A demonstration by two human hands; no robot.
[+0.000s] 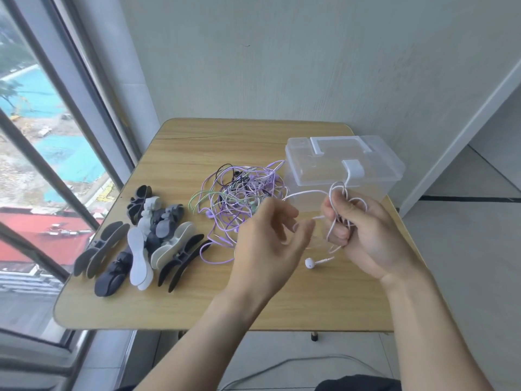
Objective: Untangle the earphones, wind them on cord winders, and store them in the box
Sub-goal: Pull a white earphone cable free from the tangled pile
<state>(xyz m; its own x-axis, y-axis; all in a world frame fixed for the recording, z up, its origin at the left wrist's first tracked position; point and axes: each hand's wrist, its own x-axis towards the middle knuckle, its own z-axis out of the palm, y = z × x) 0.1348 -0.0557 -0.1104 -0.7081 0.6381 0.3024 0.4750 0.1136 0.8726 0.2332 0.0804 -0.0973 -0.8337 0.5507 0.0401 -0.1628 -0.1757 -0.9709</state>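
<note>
While our right hand (363,230) grips the white earphone (332,204) loops at centre right, left hand (270,235) loosely curled, holding nothing we can confirm; risk: tugging tightens knots in the tangle (239,198).

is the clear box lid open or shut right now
Shut. The lid of the clear plastic storage box lies flat on top, its white clasp folded down over the front wall.
</note>
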